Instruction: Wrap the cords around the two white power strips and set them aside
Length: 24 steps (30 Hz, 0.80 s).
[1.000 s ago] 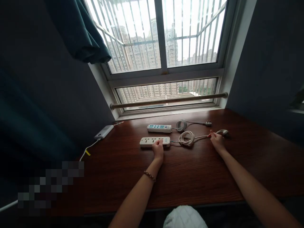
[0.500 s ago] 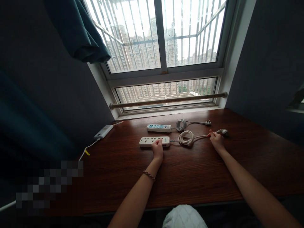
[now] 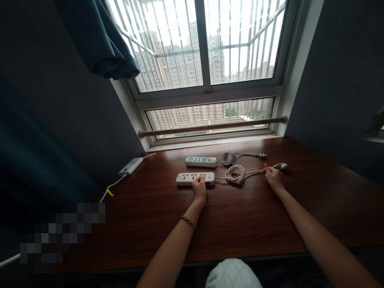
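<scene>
A cream power strip (image 3: 189, 178) lies on the dark wooden desk (image 3: 240, 216). My left hand (image 3: 199, 188) rests closed on its right end, fingers curled over the near edge. Its cord runs right through a coil (image 3: 235, 174) to a plug (image 3: 281, 166). My right hand (image 3: 273, 177) pinches that cord just left of the plug. A second, white and blue power strip (image 3: 201, 161) lies behind, with its own small coil (image 3: 229, 157) and plug (image 3: 263, 155).
A white power bank (image 3: 131, 166) with a cable and yellow tag sits at the desk's back left. A wooden rod (image 3: 213, 126) runs along the window sill. Dark walls close both sides. Something white (image 3: 232, 274) shows below the desk's front edge.
</scene>
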Tool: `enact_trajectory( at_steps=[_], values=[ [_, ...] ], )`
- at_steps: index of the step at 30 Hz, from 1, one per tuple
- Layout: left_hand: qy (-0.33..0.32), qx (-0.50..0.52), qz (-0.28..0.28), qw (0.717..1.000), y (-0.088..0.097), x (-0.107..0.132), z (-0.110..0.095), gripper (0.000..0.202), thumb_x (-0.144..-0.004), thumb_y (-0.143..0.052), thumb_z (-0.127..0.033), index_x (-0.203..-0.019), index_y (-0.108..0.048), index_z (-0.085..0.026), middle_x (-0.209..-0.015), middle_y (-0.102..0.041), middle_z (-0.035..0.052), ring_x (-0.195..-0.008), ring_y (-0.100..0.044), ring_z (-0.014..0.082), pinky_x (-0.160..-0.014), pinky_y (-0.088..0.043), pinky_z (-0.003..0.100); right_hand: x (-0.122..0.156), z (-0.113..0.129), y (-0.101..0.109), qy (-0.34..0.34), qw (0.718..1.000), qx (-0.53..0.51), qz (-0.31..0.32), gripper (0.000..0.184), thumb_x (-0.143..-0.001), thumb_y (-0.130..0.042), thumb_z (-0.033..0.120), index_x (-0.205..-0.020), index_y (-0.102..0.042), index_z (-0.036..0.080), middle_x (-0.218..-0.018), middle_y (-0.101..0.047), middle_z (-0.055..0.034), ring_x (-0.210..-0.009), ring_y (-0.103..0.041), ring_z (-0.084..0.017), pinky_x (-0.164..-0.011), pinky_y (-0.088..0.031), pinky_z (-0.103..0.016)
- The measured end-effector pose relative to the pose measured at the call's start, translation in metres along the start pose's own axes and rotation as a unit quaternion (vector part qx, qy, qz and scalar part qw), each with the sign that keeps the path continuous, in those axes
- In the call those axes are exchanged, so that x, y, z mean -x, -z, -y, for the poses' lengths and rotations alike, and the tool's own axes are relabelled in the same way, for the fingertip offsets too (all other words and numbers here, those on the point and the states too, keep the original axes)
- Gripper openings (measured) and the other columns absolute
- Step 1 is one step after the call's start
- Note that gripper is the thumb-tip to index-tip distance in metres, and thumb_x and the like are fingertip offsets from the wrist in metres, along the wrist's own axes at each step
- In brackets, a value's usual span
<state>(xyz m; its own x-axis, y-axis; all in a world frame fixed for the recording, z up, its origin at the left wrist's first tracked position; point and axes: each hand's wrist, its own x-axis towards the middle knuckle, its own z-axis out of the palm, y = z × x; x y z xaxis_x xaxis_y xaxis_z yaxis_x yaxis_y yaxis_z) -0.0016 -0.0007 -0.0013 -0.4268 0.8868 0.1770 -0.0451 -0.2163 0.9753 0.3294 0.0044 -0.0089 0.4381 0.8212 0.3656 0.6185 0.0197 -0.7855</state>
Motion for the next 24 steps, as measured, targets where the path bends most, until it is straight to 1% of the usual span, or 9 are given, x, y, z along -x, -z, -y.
enact_trajectory(
  at_steps=[9, 15, 19, 24],
  values=[
    [0.006, 0.005, -0.004, 1.0, 0.0008, -0.0001, 0.0008, 0.034, -0.066, -0.059, -0.04, -0.048, -0.046, -0.015, -0.044, -0.033, -0.006, -0.045, -0.031, 0.0064, -0.047, -0.027, 0.021, -0.0003, 0.0002, -0.0005, 0.004, 1.0, 0.0, -0.003, 0.062, -0.075, -0.029, 0.067, -0.063, -0.063, 0.016, -0.046, -0.054, -0.0031, -0.048, -0.05, -0.016, -0.054, -0.034, -0.027],
    [0.003, 0.0, 0.001, 1.0, 0.0008, -0.0013, 0.0024, 0.033, -0.066, -0.058, -0.041, -0.049, -0.046, -0.015, -0.045, -0.036, -0.0053, -0.047, -0.033, 0.007, -0.049, -0.028, 0.021, 0.001, 0.0036, 0.0012, 0.007, 1.0, -0.003, -0.001, 0.065, -0.074, -0.028, 0.069, -0.063, -0.063, 0.015, -0.045, -0.054, -0.0042, -0.047, -0.049, -0.017, -0.054, -0.034, -0.027],
    [0.002, -0.003, 0.001, 1.0, 0.0003, -0.0013, 0.0025, 0.032, -0.067, -0.057, -0.04, -0.05, -0.046, -0.015, -0.046, -0.035, -0.0056, -0.046, -0.031, 0.0065, -0.049, -0.027, 0.021, 0.0004, 0.0024, 0.0007, 0.003, 1.0, 0.0, -0.001, 0.065, -0.074, -0.028, 0.069, -0.063, -0.063, 0.016, -0.046, -0.055, -0.0041, -0.048, -0.05, -0.017, -0.054, -0.034, -0.027],
    [0.002, -0.005, 0.001, 1.0, -0.0003, -0.001, 0.0022, 0.031, -0.068, -0.055, -0.038, -0.051, -0.046, -0.015, -0.047, -0.039, -0.0049, -0.048, -0.034, 0.0071, -0.05, -0.029, 0.021, -0.0002, 0.0006, -0.0002, 0.001, 1.0, 0.003, 0.002, 0.065, -0.074, -0.027, 0.069, -0.065, -0.064, 0.016, -0.045, -0.053, -0.0038, -0.049, -0.05, -0.017, -0.052, -0.033, -0.026]
  ],
)
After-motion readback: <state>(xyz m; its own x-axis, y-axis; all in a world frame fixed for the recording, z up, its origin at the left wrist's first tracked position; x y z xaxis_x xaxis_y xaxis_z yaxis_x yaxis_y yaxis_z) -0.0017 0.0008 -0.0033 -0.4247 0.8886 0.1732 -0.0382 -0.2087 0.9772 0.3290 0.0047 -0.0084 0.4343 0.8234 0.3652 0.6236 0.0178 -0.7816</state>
